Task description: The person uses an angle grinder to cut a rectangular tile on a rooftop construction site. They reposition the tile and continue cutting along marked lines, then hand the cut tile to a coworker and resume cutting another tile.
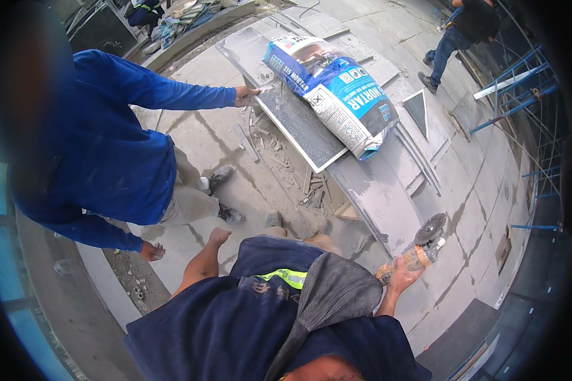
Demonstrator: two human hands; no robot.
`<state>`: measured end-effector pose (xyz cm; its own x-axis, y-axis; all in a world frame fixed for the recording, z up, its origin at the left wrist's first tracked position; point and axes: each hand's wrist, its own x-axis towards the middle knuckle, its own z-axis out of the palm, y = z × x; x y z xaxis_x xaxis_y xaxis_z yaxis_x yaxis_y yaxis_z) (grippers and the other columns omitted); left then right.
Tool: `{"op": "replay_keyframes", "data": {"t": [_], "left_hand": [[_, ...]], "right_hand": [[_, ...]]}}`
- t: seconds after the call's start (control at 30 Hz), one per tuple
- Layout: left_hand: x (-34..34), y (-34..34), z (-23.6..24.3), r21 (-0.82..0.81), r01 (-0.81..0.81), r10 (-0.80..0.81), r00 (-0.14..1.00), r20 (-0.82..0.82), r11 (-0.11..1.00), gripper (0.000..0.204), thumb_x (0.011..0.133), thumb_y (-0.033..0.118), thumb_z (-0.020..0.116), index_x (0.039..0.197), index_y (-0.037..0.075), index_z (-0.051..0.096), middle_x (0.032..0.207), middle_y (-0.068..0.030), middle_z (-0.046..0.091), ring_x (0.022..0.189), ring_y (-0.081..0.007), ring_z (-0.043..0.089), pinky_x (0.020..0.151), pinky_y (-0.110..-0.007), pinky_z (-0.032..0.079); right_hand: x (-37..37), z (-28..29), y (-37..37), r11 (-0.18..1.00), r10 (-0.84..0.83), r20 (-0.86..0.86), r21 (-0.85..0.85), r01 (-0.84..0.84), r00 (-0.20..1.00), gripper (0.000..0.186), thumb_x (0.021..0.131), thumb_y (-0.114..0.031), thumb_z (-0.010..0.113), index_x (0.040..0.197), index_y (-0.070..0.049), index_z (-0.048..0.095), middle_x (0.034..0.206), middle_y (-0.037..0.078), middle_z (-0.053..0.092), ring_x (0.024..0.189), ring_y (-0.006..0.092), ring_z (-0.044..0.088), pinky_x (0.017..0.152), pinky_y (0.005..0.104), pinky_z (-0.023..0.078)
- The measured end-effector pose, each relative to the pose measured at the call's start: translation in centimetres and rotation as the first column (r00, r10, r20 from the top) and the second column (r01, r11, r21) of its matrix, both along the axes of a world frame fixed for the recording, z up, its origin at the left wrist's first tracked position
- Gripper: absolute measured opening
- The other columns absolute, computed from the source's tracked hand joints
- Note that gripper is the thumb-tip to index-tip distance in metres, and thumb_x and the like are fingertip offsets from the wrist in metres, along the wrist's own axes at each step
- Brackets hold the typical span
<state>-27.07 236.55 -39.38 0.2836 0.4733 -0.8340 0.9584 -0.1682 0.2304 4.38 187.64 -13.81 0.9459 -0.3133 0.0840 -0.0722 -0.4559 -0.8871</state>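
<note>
My right hand [401,274] grips an angle grinder [422,244] by its body, the round disc pointing up and away toward the grey stone slab [375,190]. My left hand [218,236] hangs at my side, fingers curled loosely, holding nothing. A dark grey tile [302,127] lies flat on the slab stack, and a blue and white sack of mortar [337,89] rests across it. A co-worker in a blue long-sleeved shirt [102,152] stands to my left; that person's hand [246,96] presses on the tile's near left edge.
Broken tile scraps [299,181] litter the concrete floor beside the slabs. A triangular dark offcut [418,109] lies to the right. Blue scaffold tubes [521,82] stand at the right edge. Another person in dark clothes [464,32] walks at the top right.
</note>
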Motion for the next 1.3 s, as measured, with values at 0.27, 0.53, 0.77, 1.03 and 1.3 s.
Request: {"op": "replay_keyframes", "data": {"t": [0.27,0.53,0.77,1.03,1.3], "left_hand": [[7.0,3.9,10.6,-0.167,0.126,-0.061,0.935,0.350,0.978,0.069,0.086,0.051,0.069,0.125,-0.005,0.060,0.120,-0.0217,0.065,0.114,-0.0302,0.061,0.101,-0.039,0.046],[26.0,-8.6,28.8,-0.443,0.465,0.178,0.509,0.842,0.767,0.062,0.095,0.038,0.066,0.138,-0.001,0.048,0.137,-0.0160,0.054,0.125,-0.0250,0.053,0.105,-0.038,0.042],[31.9,-16.4,35.5,-0.586,0.378,0.507,0.295,0.810,0.717,0.068,0.089,0.029,0.074,0.138,-0.004,0.040,0.130,-0.0147,0.054,0.122,-0.0218,0.052,0.107,-0.036,0.040],[33.7,-16.6,36.2,-0.789,0.271,0.782,0.161,0.602,0.551,0.045,0.091,0.021,0.072,0.126,0.001,0.052,0.115,-0.0087,0.063,0.102,-0.0177,0.063,0.090,-0.035,0.052],[33.7,-13.1,35.2,-0.792,0.537,0.947,-0.046,0.317,0.291,0.057,0.090,0.047,0.066,0.120,0.000,0.055,0.106,-0.0144,0.064,0.100,-0.0296,0.064,0.091,-0.046,0.054]], "right_hand": [[1.7,5.3,8.8,0.941,0.338,-0.027,0.026,-0.337,0.941,0.072,0.070,-0.006,0.079,0.133,0.003,0.043,0.120,0.016,0.058,0.105,0.0259,0.060,0.096,0.0377,0.047],[4.7,8.6,19.4,0.902,0.409,0.016,-0.161,-0.401,0.912,0.067,0.066,-0.022,0.084,0.117,0.004,0.047,0.095,0.022,0.070,0.087,0.0365,0.070,0.080,0.0436,0.054],[4.9,10.1,22.8,0.854,0.428,0.086,-0.364,-0.371,0.900,0.064,0.073,-0.029,0.079,0.114,0.005,0.044,0.095,0.025,0.067,0.087,0.0434,0.067,0.074,0.0496,0.054],[5.0,11.4,21.6,0.553,0.775,0.145,-0.628,-0.548,0.615,0.083,0.078,-0.018,0.073,0.146,0.003,0.030,0.121,0.027,0.052,0.116,0.0436,0.051,0.094,0.0476,0.046],[5.9,13.3,15.2,0.296,0.943,-0.156,-0.014,-0.955,0.294,0.093,0.068,-0.019,0.082,0.144,0.001,0.031,0.123,0.029,0.057,0.110,0.0423,0.061,0.098,0.0423,0.047]]}}
